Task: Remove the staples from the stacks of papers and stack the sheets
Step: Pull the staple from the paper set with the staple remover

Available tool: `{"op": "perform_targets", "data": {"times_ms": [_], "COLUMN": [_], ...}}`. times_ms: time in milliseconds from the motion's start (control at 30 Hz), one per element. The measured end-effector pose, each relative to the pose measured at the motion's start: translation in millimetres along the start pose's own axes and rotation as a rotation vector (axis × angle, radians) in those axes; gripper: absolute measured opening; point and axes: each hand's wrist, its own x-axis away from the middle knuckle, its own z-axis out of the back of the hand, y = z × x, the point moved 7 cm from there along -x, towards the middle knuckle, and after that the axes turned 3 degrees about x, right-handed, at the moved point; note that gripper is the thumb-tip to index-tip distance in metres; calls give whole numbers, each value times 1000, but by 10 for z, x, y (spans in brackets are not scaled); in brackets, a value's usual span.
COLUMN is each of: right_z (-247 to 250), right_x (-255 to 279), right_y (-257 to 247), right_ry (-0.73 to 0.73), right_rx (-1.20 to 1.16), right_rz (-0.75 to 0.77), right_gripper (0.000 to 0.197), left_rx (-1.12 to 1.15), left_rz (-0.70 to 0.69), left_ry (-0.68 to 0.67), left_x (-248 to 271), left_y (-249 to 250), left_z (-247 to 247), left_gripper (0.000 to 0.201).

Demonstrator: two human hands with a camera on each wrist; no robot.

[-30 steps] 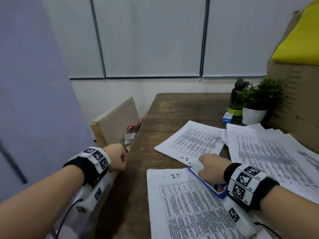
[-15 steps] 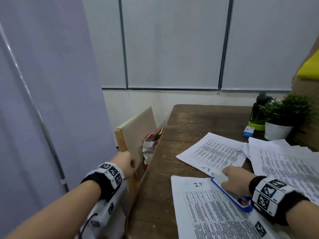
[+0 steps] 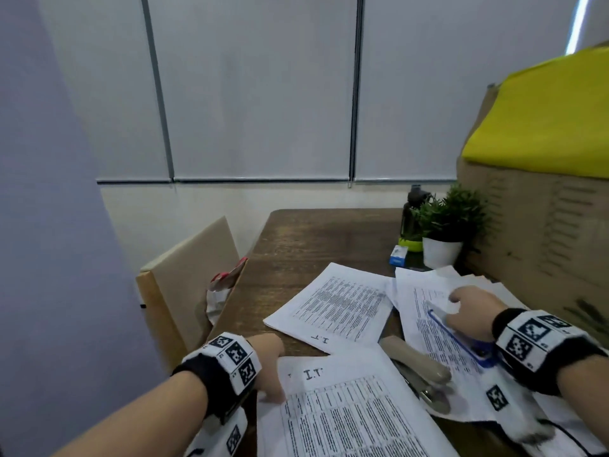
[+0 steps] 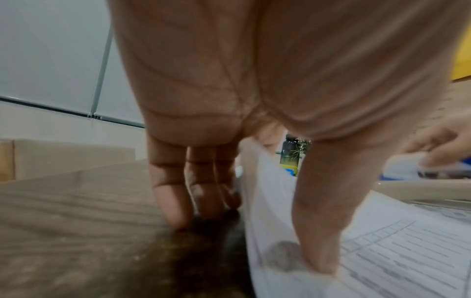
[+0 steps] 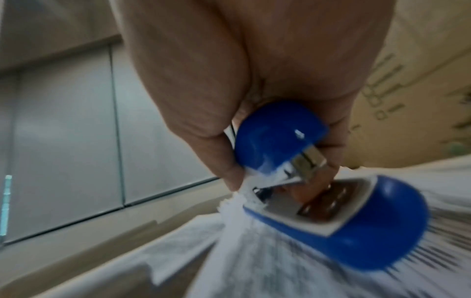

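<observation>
Three printed paper stacks lie on the wooden table (image 3: 306,239): a near stack marked "I.T" (image 3: 349,420), a middle stack (image 3: 333,308) and a right stack (image 3: 425,328). My left hand (image 3: 270,387) holds the near stack's left edge. In the left wrist view the thumb (image 4: 318,221) presses on top of that near stack (image 4: 382,252), whose edge curls up, and the other fingers (image 4: 175,197) touch the table beside it. My right hand (image 3: 458,308) grips a blue and white stapler (image 3: 461,341) over the right stack. That stapler (image 5: 331,221) shows blurred in the right wrist view.
A beige stapler (image 3: 415,367) lies between the near and right stacks. At the back right stand a potted plant (image 3: 445,232), a dark bottle (image 3: 412,219) and a small blue box (image 3: 397,255). A cardboard box (image 3: 543,252) borders the right. A tan board (image 3: 188,278) leans left of the table.
My left hand came from beside the table onto the near stack's left edge. My right hand carried the blue stapler from the near stack to the right stack, uncovering the beige stapler.
</observation>
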Motion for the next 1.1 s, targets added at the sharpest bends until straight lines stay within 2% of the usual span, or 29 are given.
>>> {"op": "perform_targets", "data": {"times_ms": [67,133,200,267,333,400,467,533,633,700,767,833,900,967,1033,1100], "right_z": [-249,-347,-278,-173,-217,-459,-683,-719,-512,-246,-39,89,163,192,139,177], "right_x": [-111,-175,-229,-175,-4,198,261,217,177,247,361,429,533,723,911,1000], "right_y": [213,301,239,-13,-343,-598,-666,-591,-489,-510,-559,-572,-634,-769,-908,-998], "right_ry": [-98,-120,-12,66,-22,-215,-306,-306,-242,-165,-180,-181,-192,-258,-351,-314], "right_rx": [-7,-13,-11,-123,-238,-126,75,63,-226,-612,-1086,-1439,-1514,-1462,-1409,-1369], "right_rz": [-24,-35,-5,118,288,373,388,301,213,210,181,128,178,305,365,392], "right_gripper": [48,45,45,44,39,37,34,26,28,21,11,14,21,35,40,44], "left_rx": [21,66,147,300,500,670,829,968,1125,1201,1253,1311,1393,1490,1555,1584], "left_rz": [-16,-41,-66,-76,-70,-91,-111,-122,-145,-167,-186,-214,-254,-287,-311,-321], "left_ry": [24,61,127,224,321,418,481,515,535,548,576,602,612,621,634,653], "left_x": [-32,-36,-35,-14,37,112,195,257,352,418,491,557,616,669,719,798], "left_y": [24,38,11,-63,-158,-240,-323,-423,-517,-554,-570,-561,-530,-485,-447,-408], "left_z": [30,86,189,356,519,673,762,798,829,860,918,1003,1089,1178,1248,1322], "left_gripper": [36,40,42,33,25,21,19,19,19,20,18,18,18,17,17,15]}}
